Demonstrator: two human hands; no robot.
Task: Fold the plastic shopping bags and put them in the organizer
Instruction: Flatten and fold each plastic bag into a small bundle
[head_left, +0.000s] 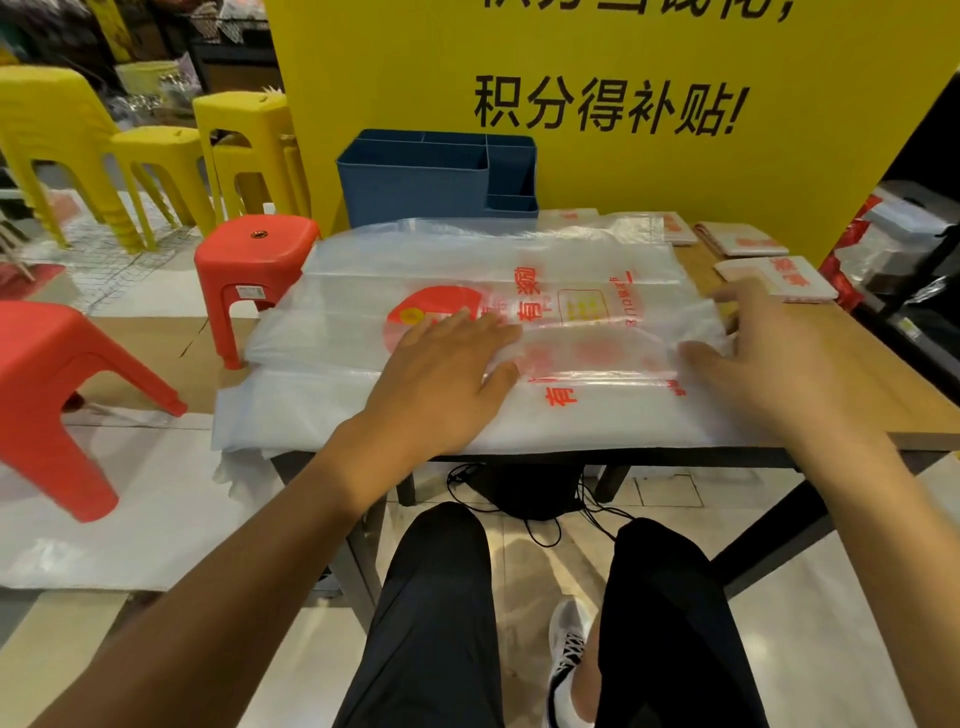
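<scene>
At centre frame, our left hand (441, 374) presses flat, fingers straight, on a plastic shopping bag (519, 312) spread over the table (857, 374); our right hand (769, 353), blurred, spreads open at its right edge. Folded bags (779, 278) wait at right; the blue organizer (415, 182) above looks unfilled.

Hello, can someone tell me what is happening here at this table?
A seated person is folding plastic shopping bags. The left hand presses flat on a clear bag with red print spread over the wooden table. The right hand rests open at the bag's right side. A few folded bags lie at the right. The blue organizer at the back shows no bags inside.
</scene>
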